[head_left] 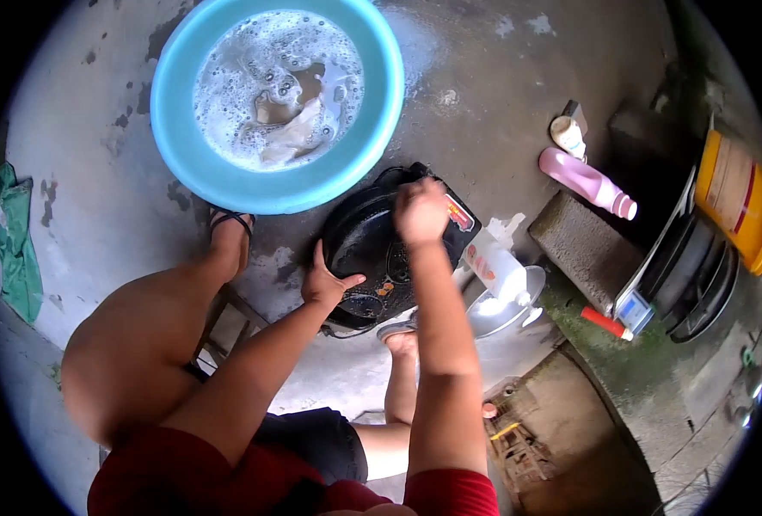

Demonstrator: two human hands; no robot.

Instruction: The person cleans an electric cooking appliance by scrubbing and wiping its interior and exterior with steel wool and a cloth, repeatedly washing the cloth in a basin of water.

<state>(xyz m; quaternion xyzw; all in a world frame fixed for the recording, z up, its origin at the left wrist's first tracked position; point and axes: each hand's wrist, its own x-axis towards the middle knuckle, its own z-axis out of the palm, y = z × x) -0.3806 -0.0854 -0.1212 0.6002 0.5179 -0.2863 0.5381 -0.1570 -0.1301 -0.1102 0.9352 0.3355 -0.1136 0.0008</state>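
A black appliance point(365, 258) with a rounded body, a red-orange label at one corner and brownish stains rests on the floor in front of me. My left hand point(324, 282) grips its near left edge, thumb over the top and index finger along the side. Over the upper right part of the appliance, my right hand point(422, 211) is closed in a fist, slightly blurred. Whatever its fingers hold, if anything, is hidden. Beyond the appliance stands a light blue basin point(390, 103) of foamy water, with pale cloth point(299, 129) in it.
Right of the appliance are a white bottle point(503, 277) and a metal lid-like disc point(531, 284). Farther right lie a pink bottle point(587, 182), a concrete block point(580, 245) and a red-handled object point(605, 323). A green cloth point(18, 245) lies at far left.
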